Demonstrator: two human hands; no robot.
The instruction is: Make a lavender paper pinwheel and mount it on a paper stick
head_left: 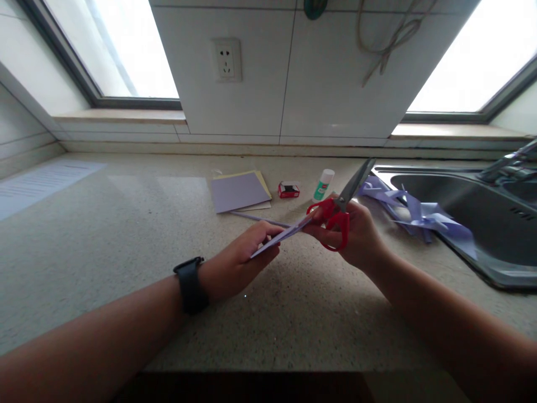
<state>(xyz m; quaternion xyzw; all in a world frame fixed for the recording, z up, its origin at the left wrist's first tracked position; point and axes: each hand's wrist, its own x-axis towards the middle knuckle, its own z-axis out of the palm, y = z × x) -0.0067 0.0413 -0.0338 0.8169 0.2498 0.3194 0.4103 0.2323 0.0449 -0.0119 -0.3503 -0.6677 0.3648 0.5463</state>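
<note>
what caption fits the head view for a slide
Left hand holds lavender paper while right hand works red-handled scissors over a speckled counter beside a sink.

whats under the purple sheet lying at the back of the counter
Under the purple sheet lies pale yellow paper, showing only along its top and right edges. How many sheets it is, and anything else beneath, is covered. The stack rests on the counter.

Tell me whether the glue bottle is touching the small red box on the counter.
Apart. The head view shows the glue bottle lying right of the small red box, with a strip of bare counter between them.
</note>
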